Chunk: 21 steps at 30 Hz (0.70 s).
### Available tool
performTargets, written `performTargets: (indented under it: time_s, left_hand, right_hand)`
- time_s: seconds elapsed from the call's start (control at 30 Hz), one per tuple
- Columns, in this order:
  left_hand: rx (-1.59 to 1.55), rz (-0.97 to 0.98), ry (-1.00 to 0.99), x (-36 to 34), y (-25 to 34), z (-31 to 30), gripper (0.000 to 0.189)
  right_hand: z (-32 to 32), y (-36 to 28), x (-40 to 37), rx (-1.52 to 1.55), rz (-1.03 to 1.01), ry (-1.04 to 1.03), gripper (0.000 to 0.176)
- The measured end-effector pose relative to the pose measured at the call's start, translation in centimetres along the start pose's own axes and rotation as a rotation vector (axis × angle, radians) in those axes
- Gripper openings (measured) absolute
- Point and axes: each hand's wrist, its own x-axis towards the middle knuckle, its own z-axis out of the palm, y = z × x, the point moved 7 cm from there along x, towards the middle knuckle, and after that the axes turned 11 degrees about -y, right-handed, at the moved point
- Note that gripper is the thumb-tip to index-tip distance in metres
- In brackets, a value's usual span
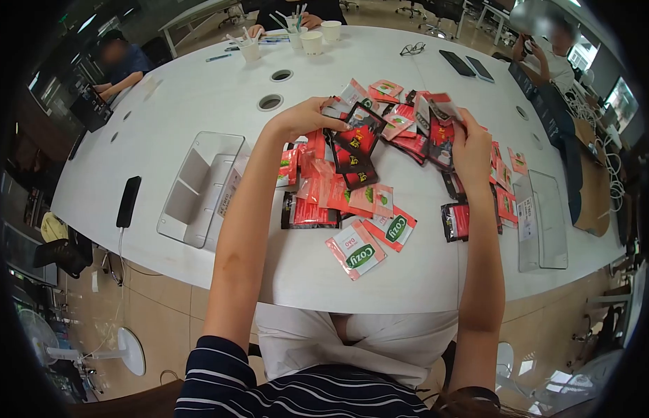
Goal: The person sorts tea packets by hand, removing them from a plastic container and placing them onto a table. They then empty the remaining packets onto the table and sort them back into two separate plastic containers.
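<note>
My left hand [307, 118] is closed on black-and-red packets [361, 132] at the upper left of the pile. On the other side, my right hand [471, 143] grips packets by their edge, with a pale red one [444, 107] at its fingertips. Between and below the hands lie many red and black sachets, overlapping. Two Cozy sachets [356, 251] lie nearest the front edge of the white table [303, 279]. A black-edged packet [310, 211] lies flat below my left hand, and more black-and-red packets [455, 221] are under my right forearm.
Clear plastic trays stand at left [192, 188] and right [547, 223]. A phone [128, 202] with a cable lies far left. Paper cups [312, 43], glasses [412, 49] and two dark phones [457, 63] are at the back. Other people sit around the table.
</note>
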Motion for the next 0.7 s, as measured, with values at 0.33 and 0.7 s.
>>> performTargets:
  time_s: [0.33,0.7]
  left_hand:
    - [0.615,-0.112,0.15,1.0,-1.2,-1.1,0.092]
    - [0.707,0.278,0.129,1.4,3.1,2.7,0.083]
  right_hand:
    - [2.4,6.3,-0.2,0.439,0.389,-0.221,0.029]
    - [1.4,3.3,0.0,0.119,0.057,-0.075,0.022]
